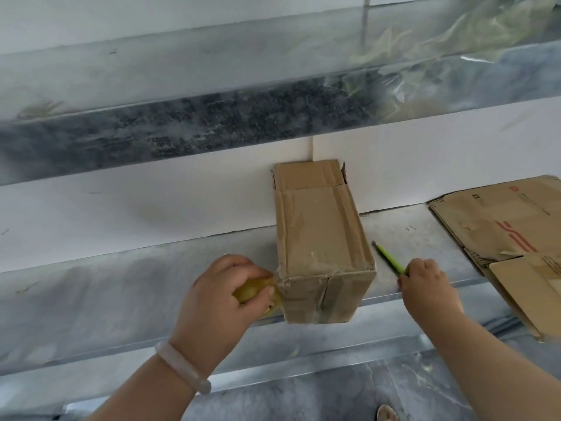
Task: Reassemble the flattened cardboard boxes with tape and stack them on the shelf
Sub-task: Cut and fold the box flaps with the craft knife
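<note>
One box (321,238) stands assembled on the shelf (136,284). Its long axis runs from the near edge back to the far wall, and its near end slightly overhangs the shelf lip. It is probably empty and light. The corrugated panels look stiff across their flats, but the corners are creased and frayed, and strips of glossy old tape would make those patches slick. The safest hold is likely flat palms on the two long side faces or a hand under the base, not the ragged flap at the far end. On bare metal it may slide when tape is pulled, so it should be braced. The left hand (221,302), a pale bracelet (182,369) on its wrist, curls around a yellowish tape roll (252,291) pressed against the box's near left corner, so hand and box meet there through the roll. The right hand (425,284) sits just right of the box without touching it. Its fingers are wrapped around a green cutter (388,258) whose tip points far-left toward the box's right side. Flattened cardboard (501,226) lies on the shelf farther right, well apart from both hands.
</note>
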`<state>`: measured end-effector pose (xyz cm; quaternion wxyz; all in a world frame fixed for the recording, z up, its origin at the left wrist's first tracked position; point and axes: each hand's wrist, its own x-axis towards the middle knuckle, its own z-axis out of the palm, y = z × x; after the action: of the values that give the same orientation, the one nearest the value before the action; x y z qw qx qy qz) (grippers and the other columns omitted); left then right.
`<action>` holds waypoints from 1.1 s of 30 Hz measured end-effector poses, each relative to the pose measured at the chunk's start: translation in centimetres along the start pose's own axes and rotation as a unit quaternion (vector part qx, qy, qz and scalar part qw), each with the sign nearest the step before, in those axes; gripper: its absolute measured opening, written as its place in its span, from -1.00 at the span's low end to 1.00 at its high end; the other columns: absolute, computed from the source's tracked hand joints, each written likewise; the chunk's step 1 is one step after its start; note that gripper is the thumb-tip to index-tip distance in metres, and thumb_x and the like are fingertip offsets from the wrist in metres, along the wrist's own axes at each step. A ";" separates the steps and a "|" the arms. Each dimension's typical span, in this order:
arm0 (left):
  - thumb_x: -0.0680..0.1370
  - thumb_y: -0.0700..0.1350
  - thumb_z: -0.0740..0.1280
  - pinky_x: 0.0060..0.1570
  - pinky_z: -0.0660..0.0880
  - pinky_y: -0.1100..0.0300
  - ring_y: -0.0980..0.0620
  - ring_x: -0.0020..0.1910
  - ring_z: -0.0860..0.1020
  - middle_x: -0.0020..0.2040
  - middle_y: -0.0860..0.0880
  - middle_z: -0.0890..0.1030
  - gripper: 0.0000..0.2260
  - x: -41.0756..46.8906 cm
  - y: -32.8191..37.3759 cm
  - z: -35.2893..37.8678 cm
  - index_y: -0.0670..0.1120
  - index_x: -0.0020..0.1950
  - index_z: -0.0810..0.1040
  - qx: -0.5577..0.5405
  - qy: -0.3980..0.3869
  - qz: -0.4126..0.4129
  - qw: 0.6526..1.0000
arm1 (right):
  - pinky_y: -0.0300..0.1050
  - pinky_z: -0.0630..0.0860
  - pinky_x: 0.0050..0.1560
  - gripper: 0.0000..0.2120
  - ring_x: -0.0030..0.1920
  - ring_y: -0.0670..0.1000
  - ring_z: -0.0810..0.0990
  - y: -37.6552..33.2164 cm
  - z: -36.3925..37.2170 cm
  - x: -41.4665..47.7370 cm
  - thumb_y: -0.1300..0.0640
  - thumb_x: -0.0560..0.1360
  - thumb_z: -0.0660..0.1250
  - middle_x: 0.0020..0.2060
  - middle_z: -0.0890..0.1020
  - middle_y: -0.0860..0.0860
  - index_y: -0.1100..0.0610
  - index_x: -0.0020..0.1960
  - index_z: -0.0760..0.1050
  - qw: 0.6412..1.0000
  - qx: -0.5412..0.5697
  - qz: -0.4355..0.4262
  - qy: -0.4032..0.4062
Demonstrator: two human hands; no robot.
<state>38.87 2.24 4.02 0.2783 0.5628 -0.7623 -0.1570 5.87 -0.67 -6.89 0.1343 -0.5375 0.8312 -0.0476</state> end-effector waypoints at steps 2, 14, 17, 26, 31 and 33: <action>0.39 0.25 0.23 -0.17 0.37 0.52 0.31 0.03 0.46 -0.08 0.30 0.50 -0.72 -0.1 0.0 -0.3 0.17 -0.10 0.65 -0.015 0.001 0.001 1.000 | 0.04 0.48 -0.15 -0.86 -0.15 0.11 0.48 -0.8 -0.3 -1.4 0.13 0.63 0.12 -0.11 0.50 0.10 0.19 0.03 0.38 0.995 0.096 0.027 0.014; 0.45 0.03 0.40 -0.15 0.29 0.54 0.27 0.01 0.45 -0.04 0.28 0.45 -0.91 0.1 -0.2 -0.6 0.10 -0.12 0.69 -0.048 0.010 -0.016 0.999 | -0.29 0.48 -0.39 -0.51 -0.36 -0.16 0.54 -9.1 -10.7 -20.4 -0.01 0.62 0.01 -0.34 0.50 -0.30 -0.45 0.46 0.07 0.934 0.185 -0.305 0.029; 0.44 0.03 0.40 -0.16 0.30 0.53 0.26 -0.02 0.46 -0.06 0.26 0.47 -0.92 0.1 -0.1 -0.8 0.10 -0.14 0.69 -0.044 0.014 -0.015 0.999 | -0.26 0.34 -0.63 -0.34 -0.55 -0.11 0.41 -10.4 -9.1 -21.2 0.06 0.47 0.18 -0.37 0.35 -0.24 -0.22 0.54 0.15 0.938 0.057 -0.340 0.040; 0.47 0.03 0.39 -0.18 0.31 0.46 0.28 -0.07 0.44 -0.11 0.25 0.43 -0.89 0.3 0.3 -1.3 0.07 -0.10 0.70 -0.019 0.012 0.000 1.000 | -0.23 0.24 -0.35 -0.20 -0.31 -0.06 0.30 -13.3 -8.9 -21.3 0.07 0.65 -0.01 -0.10 0.29 -0.10 -0.36 0.12 -0.73 0.961 -0.035 -0.268 -0.063; 0.46 0.02 0.41 -0.17 0.33 0.47 0.27 -0.07 0.46 -0.09 0.22 0.46 -0.92 0.4 0.3 -1.1 0.08 -0.12 0.69 -0.040 0.015 -0.017 0.999 | -0.22 0.17 -0.45 -0.15 -0.33 -0.06 0.29 -14.2 -8.7 -21.0 0.15 0.64 0.02 -0.10 0.26 -0.08 -0.28 0.09 -0.75 0.965 -0.075 -0.237 -0.090; 0.45 0.01 0.42 -0.17 0.34 0.46 0.27 -0.06 0.46 -0.09 0.22 0.46 -0.93 0.5 0.3 -1.0 0.08 -0.13 0.69 -0.043 0.010 -0.017 0.999 | -0.21 0.17 -0.46 -0.14 -0.33 -0.05 0.29 -14.1 -8.7 -21.1 0.16 0.63 0.03 -0.10 0.25 -0.07 -0.27 0.09 -0.75 0.964 -0.079 -0.235 -0.096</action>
<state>39.14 1.97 5.08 0.3072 0.5646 -0.7424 -0.1886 24.08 11.96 8.20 0.1560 -0.7287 0.6657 0.0399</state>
